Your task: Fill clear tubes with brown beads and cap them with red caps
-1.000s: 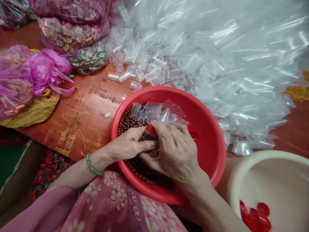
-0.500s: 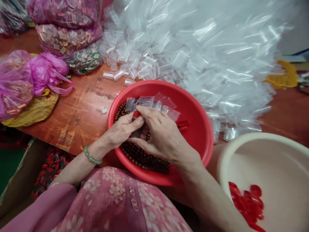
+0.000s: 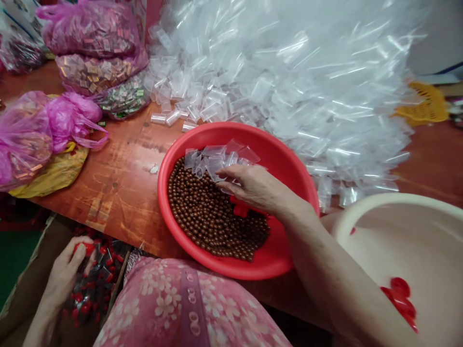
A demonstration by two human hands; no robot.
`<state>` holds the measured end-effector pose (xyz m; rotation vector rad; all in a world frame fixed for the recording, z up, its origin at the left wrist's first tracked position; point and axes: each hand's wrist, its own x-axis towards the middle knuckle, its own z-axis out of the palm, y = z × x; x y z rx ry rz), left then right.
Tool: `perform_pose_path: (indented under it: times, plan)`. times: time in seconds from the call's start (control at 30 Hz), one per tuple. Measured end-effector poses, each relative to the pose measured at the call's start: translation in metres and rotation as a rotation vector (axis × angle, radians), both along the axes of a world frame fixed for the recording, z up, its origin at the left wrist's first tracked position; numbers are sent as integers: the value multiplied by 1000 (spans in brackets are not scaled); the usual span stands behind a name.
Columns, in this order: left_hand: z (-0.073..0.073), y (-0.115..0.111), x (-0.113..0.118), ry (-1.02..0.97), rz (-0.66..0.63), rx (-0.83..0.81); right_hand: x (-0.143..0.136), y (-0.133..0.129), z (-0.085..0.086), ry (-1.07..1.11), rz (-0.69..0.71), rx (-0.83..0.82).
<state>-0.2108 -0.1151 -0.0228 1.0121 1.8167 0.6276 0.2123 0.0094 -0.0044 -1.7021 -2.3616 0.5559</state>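
The right grip [image 3: 228, 179] seemingly touches clear sleeves [image 3: 213, 159] above the table [image 3: 133, 168].

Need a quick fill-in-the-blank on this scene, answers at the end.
The right hand is at clear tubes in a ____ basin. The left hand is ____, not inside, that basin. The glossy balls are ____. The cream tub stands to the basin's ____.

red; outside; brown; right
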Motion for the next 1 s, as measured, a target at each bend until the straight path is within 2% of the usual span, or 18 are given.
perform_pose_path:
  times: [0.07,0.17,0.23,0.3,0.37,0.4,0.5,0.57,0.63,0.7,0.77,0.83,1.0]
  plan:
    - [-31,-12,-26,303,-51,-129,-7,8,1,-100,8,-8]
    - [-74,-24,-58,596,-183,-211,-16,17,2,-229,-47,12]
    - [-94,-27,-72,659,-270,-257,-20,21,2,-286,-101,28]
    - [-102,-26,-79,678,-311,-281,-22,22,2,-328,-129,16]
    - [-97,-18,-79,684,-339,-316,-25,22,0,-365,-137,-9]
    - [-88,-12,-75,669,-367,-339,-26,22,-1,-377,-138,-15]
    - [-45,15,-48,486,-510,-300,-27,21,-6,-373,-145,-3]
    - [-8,35,-16,317,-595,-140,-26,21,-9,-339,-143,4]
    - [25,54,21,234,-606,45,-25,21,-11,-303,-129,-4]
    - [45,73,59,225,-582,330,-24,19,-12,-289,-107,-15]
    - [52,91,93,208,-617,616,-25,15,-12,-292,-77,-22]
    - [47,108,123,146,-658,813,-28,11,-12,-285,-22,-44]
    - [21,141,175,35,-645,1007,-26,10,-18,-166,161,-139]
